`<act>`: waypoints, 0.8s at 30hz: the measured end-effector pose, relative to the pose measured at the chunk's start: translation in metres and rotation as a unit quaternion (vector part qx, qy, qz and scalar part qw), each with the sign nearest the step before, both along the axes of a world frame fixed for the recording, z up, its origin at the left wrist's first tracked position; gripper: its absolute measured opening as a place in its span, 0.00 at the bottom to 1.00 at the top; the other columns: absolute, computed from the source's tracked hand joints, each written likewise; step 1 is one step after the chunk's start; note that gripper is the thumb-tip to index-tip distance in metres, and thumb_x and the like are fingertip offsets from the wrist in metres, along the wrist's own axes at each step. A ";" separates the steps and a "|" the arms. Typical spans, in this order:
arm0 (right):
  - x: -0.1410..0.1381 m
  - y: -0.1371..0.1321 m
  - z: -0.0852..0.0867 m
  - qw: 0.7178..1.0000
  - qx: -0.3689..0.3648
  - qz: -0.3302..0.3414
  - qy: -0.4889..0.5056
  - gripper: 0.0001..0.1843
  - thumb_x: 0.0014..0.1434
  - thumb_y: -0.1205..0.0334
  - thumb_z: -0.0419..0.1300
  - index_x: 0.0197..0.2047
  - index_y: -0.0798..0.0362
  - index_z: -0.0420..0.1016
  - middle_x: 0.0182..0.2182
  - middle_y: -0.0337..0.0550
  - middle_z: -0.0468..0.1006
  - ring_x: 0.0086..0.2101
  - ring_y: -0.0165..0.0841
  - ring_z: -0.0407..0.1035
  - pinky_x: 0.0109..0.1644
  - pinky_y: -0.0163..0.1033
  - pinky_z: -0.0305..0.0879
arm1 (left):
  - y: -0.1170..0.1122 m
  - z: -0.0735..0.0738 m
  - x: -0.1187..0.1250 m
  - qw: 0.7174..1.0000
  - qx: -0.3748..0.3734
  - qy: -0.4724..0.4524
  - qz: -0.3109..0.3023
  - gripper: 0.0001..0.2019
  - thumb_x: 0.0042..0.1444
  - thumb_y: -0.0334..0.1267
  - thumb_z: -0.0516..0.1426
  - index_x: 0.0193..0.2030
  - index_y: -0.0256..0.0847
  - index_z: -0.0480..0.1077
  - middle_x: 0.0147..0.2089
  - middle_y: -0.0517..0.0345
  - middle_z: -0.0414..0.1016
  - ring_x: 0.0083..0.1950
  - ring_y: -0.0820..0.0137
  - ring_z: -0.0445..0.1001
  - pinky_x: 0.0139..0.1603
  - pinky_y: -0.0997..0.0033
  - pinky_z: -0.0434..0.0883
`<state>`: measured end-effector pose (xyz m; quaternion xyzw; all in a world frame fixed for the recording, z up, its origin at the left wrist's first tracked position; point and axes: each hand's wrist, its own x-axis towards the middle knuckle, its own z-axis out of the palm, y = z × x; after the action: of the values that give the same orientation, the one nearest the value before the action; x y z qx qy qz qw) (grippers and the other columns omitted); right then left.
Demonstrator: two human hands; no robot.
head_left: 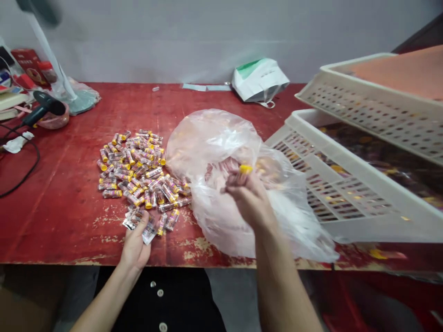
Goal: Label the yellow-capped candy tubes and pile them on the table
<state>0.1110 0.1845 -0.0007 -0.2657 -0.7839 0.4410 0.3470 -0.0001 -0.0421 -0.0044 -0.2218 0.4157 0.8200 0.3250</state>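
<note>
My left hand [136,249] is closed with the thumb on top, gripping several small printed sachets [133,218] at the table's front edge. Just beyond it lies a loose pile of small clear tubes with yellow caps [133,173]. My right hand [252,198], slightly blurred, pinches a small yellow-capped tube [245,169] above an open translucent plastic bag [221,230]. Inside the bag's mouth, reddish striped pieces show, too blurred to name. The bag spreads across the middle of the table, right of the pile.
On the right, a white perforated crate [367,216] holds many yellow-capped pieces, with a second crate [367,99] stacked askew on it. A white and green package [259,80] lies near the wall. Behind left are a lamp [51,55] and a dark corded device [46,108].
</note>
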 end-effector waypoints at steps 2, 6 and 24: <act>0.003 -0.057 -0.006 0.986 -0.144 0.071 0.033 0.09 0.60 0.57 0.58 0.44 0.50 0.71 0.23 0.33 0.66 0.22 0.29 0.63 0.25 0.33 0.65 | 0.002 -0.001 0.008 1.000 0.007 0.021 0.001 0.09 0.47 0.25 0.67 0.34 0.38 0.73 0.32 0.61 0.78 0.33 0.72 0.77 0.39 0.71 0.77; -0.022 -0.136 -0.021 0.945 -0.295 0.135 0.052 0.13 0.52 0.53 0.67 0.33 0.53 0.73 0.20 0.32 0.64 0.21 0.26 0.59 0.25 0.32 0.61 | 0.002 -0.002 0.018 0.996 0.018 0.079 -0.021 0.15 0.43 0.32 0.70 0.38 0.38 0.74 0.36 0.59 0.78 0.36 0.74 0.76 0.37 0.76 0.73; 0.006 -0.134 -0.005 0.930 -0.292 0.118 0.191 0.14 0.60 0.57 0.64 0.50 0.46 0.73 0.41 0.41 0.76 0.37 0.31 0.72 0.43 0.34 0.72 | 0.005 0.008 0.017 0.997 -0.010 0.073 -0.010 0.14 0.46 0.37 0.69 0.38 0.37 0.75 0.35 0.59 0.76 0.28 0.77 0.70 0.24 0.79 0.66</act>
<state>0.1175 0.0504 -0.0056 -0.1715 -0.5653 0.7305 0.3426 0.0168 -0.0371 0.0039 -0.1602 0.4485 0.8267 0.2997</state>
